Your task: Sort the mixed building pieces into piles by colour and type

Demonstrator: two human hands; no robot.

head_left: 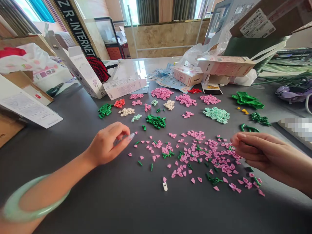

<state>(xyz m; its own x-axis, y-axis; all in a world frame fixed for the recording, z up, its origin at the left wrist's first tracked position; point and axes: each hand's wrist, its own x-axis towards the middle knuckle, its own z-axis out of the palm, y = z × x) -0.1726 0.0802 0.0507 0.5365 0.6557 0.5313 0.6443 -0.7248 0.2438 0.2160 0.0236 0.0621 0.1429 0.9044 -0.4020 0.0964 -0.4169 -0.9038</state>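
item 1: loose pink pieces (186, 158), many, small and angular, scattered on the dark bench (109, 201) between the two hands; this scatter is the landmark. green pieces (213, 179) lie mixed in.

item 2: left hand (107, 143), at the left edge of the scatter. thumb and forefinger near each other, remaining fingers curled; whether they meet or pinch a piece, cannot tell. pale green bangle (14, 208) on its forearm.

item 3: right hand (258, 149), at the right edge of the scatter. fingers folded, thumb pressed to forefinger; no piece shows between.

step in hand, as judged: sorting by colour and shape, partly done. next move seems to call for a light fingertip pinch on one piece, neighbours undisturbed.

item 4: separate piles, beyond the scatter: dark green tubes (156, 121), mint pieces (216, 115), pink pile (162, 93), cream pieces (126, 111), orange-red pieces (119, 103).

item 5: white holed piece (165, 186), on the near side of the scatter.

item 6: printed pink carton (226, 66), paper sheets (174, 83) and clear plastic bag (192, 56), well beyond the scatter, crowding the far bench.

hindrances, as judged: close packing and mixed colours within the scatter.
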